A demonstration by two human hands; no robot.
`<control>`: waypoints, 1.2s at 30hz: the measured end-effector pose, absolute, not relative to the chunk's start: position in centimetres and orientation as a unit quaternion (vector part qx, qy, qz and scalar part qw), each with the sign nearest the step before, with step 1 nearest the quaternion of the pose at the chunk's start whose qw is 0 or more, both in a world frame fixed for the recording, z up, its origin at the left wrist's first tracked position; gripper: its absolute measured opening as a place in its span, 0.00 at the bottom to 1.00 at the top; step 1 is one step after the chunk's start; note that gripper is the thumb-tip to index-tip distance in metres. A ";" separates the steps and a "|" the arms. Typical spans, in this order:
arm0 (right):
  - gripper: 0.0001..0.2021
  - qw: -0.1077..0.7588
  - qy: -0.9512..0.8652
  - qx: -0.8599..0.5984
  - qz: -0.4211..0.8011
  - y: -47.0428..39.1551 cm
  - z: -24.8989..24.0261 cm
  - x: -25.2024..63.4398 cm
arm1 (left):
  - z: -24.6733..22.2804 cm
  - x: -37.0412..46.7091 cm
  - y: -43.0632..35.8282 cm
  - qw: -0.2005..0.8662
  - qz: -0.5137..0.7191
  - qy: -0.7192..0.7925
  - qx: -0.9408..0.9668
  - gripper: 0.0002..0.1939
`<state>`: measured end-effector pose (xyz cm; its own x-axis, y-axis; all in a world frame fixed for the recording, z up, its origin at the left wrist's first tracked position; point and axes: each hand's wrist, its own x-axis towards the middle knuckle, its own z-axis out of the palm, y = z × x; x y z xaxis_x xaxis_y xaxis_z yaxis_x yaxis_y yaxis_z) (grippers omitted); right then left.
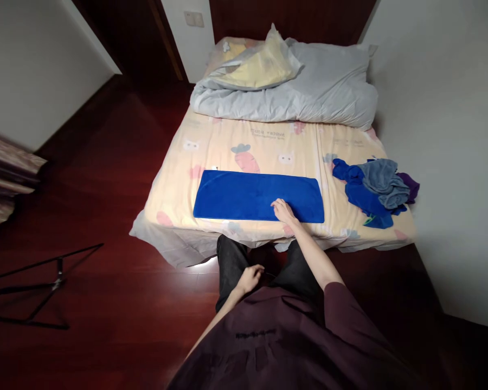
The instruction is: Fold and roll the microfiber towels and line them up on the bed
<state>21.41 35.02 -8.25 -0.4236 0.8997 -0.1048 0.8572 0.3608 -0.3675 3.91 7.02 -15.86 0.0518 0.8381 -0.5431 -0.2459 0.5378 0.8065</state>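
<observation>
A blue towel (pixel 236 195) is spread in a flat, smooth long rectangle near the front edge of the bed. My right hand (pixel 283 210) rests on the towel right of its middle, fingers loosely bent against the surface, with no cloth visibly gripped. Down by my left thigh, my left hand (pixel 251 278) hangs away from the bed. Its fingers are loosely curved, and nothing shows in them. Right of the towel lies a crumpled pile of cloths (pixel 384 187) in blue, grey-blue and purple.
The bed (pixel 219 146) has a printed yellow sheet. A grey quilt (pixel 329 89) with a yellow side is bunched at its head. Walls stand to the right and far left. A black metal stand (pixel 44 292) is on the dark red floor at left, below a curtain (pixel 8 176).
</observation>
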 end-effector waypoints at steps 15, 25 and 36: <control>0.16 -0.005 -0.821 -0.516 0.243 49.3 -11.3 14.4 | -14.4 7.7 22.7 0.695 0.527 0.489 0.013 0.15; 0.17 -0.002 -0.812 -0.545 0.209 58.4 -12.4 14.2 | -15.2 8.9 24.9 0.666 0.561 0.478 -0.115 0.08; 0.07 -0.010 -0.785 -0.557 0.270 61.2 -12.1 13.6 | -15.0 10.6 28.0 0.621 0.573 0.495 -0.204 0.11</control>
<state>13.60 61.18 -12.05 -0.3791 0.8696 -0.3164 0.8802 0.2334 -0.4132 10.59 28.04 -14.99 -0.1447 0.5101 -0.8479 -0.9130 0.2615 0.3131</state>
